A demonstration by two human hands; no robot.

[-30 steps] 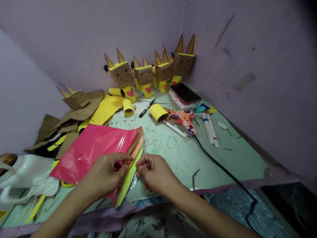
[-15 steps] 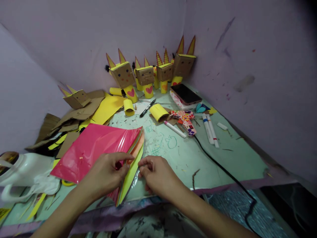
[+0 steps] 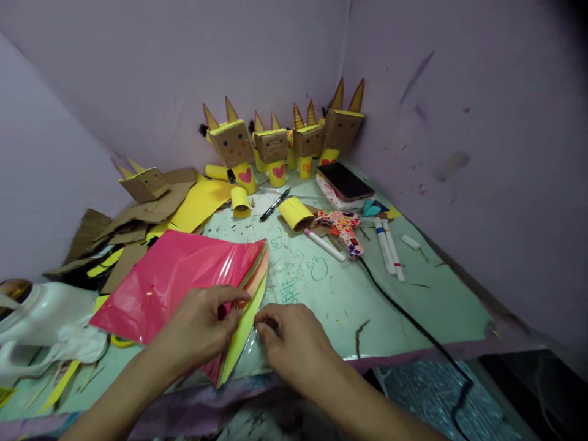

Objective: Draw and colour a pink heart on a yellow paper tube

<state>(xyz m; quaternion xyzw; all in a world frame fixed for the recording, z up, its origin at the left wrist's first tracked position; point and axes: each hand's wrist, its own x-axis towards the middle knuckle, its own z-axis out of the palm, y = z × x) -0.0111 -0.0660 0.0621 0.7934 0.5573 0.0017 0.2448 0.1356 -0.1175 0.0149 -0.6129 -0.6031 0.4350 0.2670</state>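
Observation:
A pack of coloured paper, pink on top in a shiny clear sleeve, lies at the table's front. My left hand is closed on its right edge, where orange and yellow-green sheets fan out. Just right of that edge, my right hand has its thumb and fingertips pinched together at the clear sleeve's edge; the film between them is hard to make out. Left of the pack lie cardboard pieces and yellow paper.
Cardboard-headed figures stand along the wall. A phone, flowered glue gun with a black cord, markers, black pen and yellow tubes lie ahead. A white jug is at left.
My right hand has moved slightly down and towards me, its fingertips further below the left hand's. The left hand stays on the pack's edge. The whole view has shifted slightly.

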